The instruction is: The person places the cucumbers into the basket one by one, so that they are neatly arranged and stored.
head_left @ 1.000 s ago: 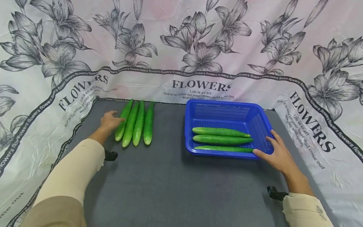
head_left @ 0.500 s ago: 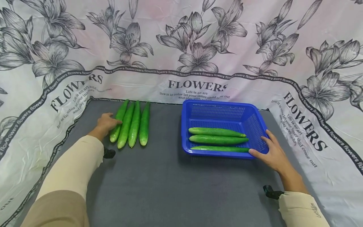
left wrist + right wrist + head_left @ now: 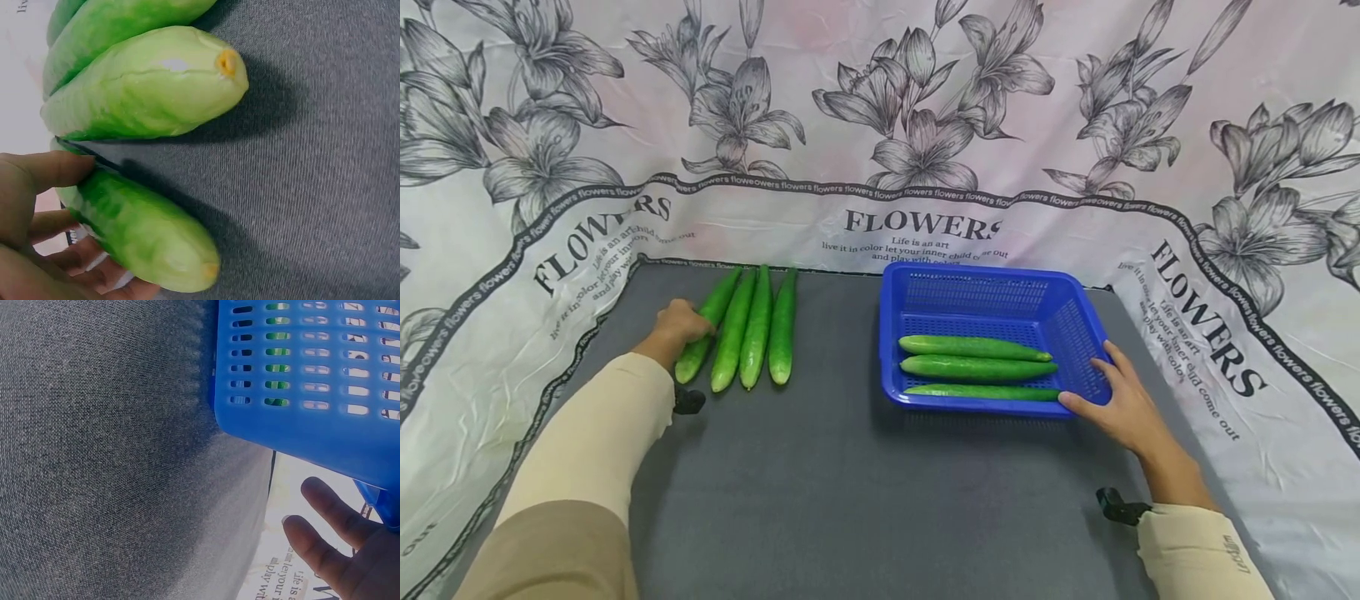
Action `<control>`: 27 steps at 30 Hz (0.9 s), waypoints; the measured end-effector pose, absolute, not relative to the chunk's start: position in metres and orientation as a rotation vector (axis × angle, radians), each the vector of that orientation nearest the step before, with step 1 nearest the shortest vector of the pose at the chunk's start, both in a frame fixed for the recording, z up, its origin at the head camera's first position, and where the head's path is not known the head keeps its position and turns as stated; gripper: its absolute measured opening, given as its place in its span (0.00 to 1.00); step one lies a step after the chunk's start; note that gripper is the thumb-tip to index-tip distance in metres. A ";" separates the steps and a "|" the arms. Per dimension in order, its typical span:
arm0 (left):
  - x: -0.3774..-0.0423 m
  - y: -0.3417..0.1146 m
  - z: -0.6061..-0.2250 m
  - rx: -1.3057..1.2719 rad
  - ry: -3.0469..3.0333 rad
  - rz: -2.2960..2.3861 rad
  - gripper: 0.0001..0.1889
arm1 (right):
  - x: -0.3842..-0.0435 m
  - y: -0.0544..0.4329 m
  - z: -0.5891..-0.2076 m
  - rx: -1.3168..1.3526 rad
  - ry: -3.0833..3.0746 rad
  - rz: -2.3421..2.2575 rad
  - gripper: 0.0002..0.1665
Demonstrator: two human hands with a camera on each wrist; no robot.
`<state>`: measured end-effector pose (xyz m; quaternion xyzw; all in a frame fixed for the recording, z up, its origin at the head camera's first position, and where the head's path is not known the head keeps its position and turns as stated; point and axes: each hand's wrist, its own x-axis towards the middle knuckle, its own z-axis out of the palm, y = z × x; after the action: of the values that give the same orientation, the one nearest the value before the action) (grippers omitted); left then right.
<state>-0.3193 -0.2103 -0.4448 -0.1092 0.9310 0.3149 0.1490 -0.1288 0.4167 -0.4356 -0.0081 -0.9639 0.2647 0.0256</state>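
At the left of the head view, my left hand (image 3: 677, 327) grips the leftmost cucumber (image 3: 691, 360), thumb on one side and fingers on the other. The left wrist view shows this cucumber (image 3: 162, 240) angled away from its neighbour (image 3: 150, 87). Three more cucumbers lie side by side to its right, among them a middle one (image 3: 756, 337). My right hand (image 3: 1126, 408) holds the front right corner of a blue plastic basket (image 3: 891, 333), with its thumb at the front rim and fingers over the right rim. Three cucumbers, one of them a middle one (image 3: 977, 367), lie crosswise inside.
Everything stands on a grey cloth-covered table (image 3: 850, 500). A white floral sheet (image 3: 760, 217) hangs behind and along both sides. Two outer fingers (image 3: 319, 547) of my right hand extend below the basket's perforated wall (image 3: 306, 434) in the right wrist view.
My left hand has closed round the leftmost cucumber and drawn it slightly left and toward me, opening a gap to its neighbour. The right hand stays on the basket; the head view shifted slightly.
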 end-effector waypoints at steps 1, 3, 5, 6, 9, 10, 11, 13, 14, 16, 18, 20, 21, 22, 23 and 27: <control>-0.319 -0.210 -0.444 -0.323 2.668 0.891 0.39 | -0.129 0.417 -0.435 -0.027 -2.980 0.820 0.54; -0.319 -0.211 -0.443 -0.349 2.647 0.883 0.39 | -0.129 0.417 -0.435 -0.034 -2.984 0.820 0.54; -0.318 -0.212 -0.444 -0.374 2.625 0.881 0.39 | -0.128 0.417 -0.435 -0.036 -2.987 0.815 0.54; -0.318 -0.213 -0.444 -0.382 2.618 0.877 0.38 | -0.129 0.417 -0.435 -0.035 -2.989 0.814 0.54; -0.316 -0.216 -0.443 -0.405 2.598 0.886 0.38 | -0.129 0.418 -0.436 -0.033 -2.993 0.813 0.55; -0.314 -0.217 -0.442 -0.408 2.592 0.886 0.38 | -0.129 0.418 -0.436 -0.032 -2.994 0.813 0.55; -0.313 -0.219 -0.441 -0.403 2.587 0.890 0.38 | -0.129 0.418 -0.436 -0.031 -2.993 0.815 0.55; -0.311 -0.223 -0.438 -0.385 2.584 0.904 0.38 | -0.129 0.418 -0.436 -0.029 -2.993 0.818 0.55; -0.311 -0.225 -0.437 -0.377 2.586 0.916 0.37 | -0.129 0.418 -0.436 -0.029 -2.992 0.819 0.55; -0.309 -0.229 -0.434 -0.356 2.583 0.939 0.36 | -0.129 0.418 -0.436 -0.029 -2.990 0.821 0.55; -0.307 -0.232 -0.430 -0.334 2.578 0.955 0.36 | -0.129 0.417 -0.436 -0.028 -2.989 0.819 0.55; -0.305 -0.234 -0.425 -0.324 2.564 0.981 0.37 | -0.130 0.417 -0.436 -0.025 -2.986 0.817 0.55; -0.304 -0.236 -0.422 -0.315 2.553 0.996 0.37 | -0.130 0.417 -0.436 -0.024 -2.985 0.818 0.55; -0.303 -0.236 -0.420 -0.308 2.544 1.012 0.38 | -0.130 0.417 -0.436 -0.021 -2.983 0.818 0.55; -0.302 -0.237 -0.417 -0.299 2.539 1.022 0.38 | -0.130 0.417 -0.436 -0.019 -2.981 0.818 0.55; -0.298 -0.236 -0.407 -0.273 2.531 1.058 0.39 | -0.130 0.417 -0.435 -0.010 -2.971 0.818 0.55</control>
<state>-0.2975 -0.2364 -0.4071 -0.0973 0.9011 0.3767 0.1915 -0.1296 0.4169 -0.4353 -0.0032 -0.9637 0.2654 0.0298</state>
